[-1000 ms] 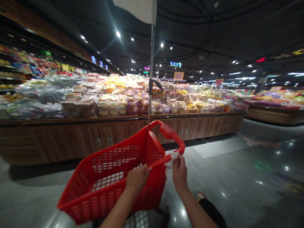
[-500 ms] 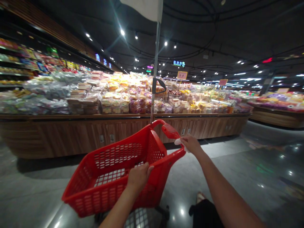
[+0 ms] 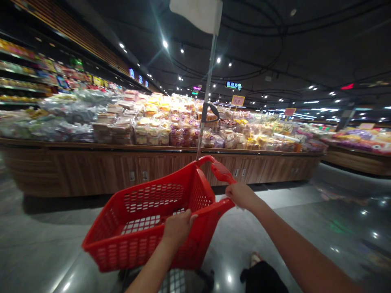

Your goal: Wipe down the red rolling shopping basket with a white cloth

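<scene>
A red plastic shopping basket (image 3: 143, 228) with slotted walls rides on a cart in front of me; nothing shows inside it. My left hand (image 3: 178, 227) grips its near rim. My right hand (image 3: 242, 195) is closed on the red handle (image 3: 222, 173) at the basket's right end, with a small white wipe or paper (image 3: 240, 207) pressed under the fingers. A thin metal pole (image 3: 206, 101) rises from behind the basket and carries a white flag (image 3: 198, 14) at the top.
A long wooden display counter (image 3: 122, 171) piled with wrapped bakery goods (image 3: 171, 126) runs across ahead. Shelves (image 3: 33, 69) line the far left. Another display (image 3: 357, 142) stands at right. Glossy grey floor (image 3: 320, 228) lies around. My foot (image 3: 255, 258) shows below.
My right hand rose from near the basket's corner, where it held the white piece, to the red handle and closed on it. The left hand stayed on the rim. The view shifted slightly.
</scene>
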`<action>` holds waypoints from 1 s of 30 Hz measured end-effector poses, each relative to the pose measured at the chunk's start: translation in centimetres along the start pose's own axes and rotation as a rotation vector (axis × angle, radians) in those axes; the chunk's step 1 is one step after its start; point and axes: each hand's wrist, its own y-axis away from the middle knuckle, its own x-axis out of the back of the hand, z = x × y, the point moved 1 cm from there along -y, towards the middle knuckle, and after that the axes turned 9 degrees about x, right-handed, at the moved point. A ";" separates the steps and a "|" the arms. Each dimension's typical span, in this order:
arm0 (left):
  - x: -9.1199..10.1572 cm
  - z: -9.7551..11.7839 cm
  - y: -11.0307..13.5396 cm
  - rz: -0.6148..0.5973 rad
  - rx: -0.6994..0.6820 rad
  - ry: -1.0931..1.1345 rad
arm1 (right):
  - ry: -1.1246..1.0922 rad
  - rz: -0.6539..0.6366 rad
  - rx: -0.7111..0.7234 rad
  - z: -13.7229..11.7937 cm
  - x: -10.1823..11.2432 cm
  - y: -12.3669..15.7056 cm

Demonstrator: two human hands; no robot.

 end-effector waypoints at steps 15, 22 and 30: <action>0.4 -1.1 0.0 -0.006 -0.003 0.009 | 0.101 0.055 0.030 -0.4 -0.8 0.1; 0.2 -2.0 0.0 0.012 -0.039 0.011 | 0.148 0.260 0.069 -4.7 -3.8 0.9; 0.6 -4.4 0.3 0.046 -0.094 0.044 | -0.086 0.788 0.215 -0.8 -5.8 4.3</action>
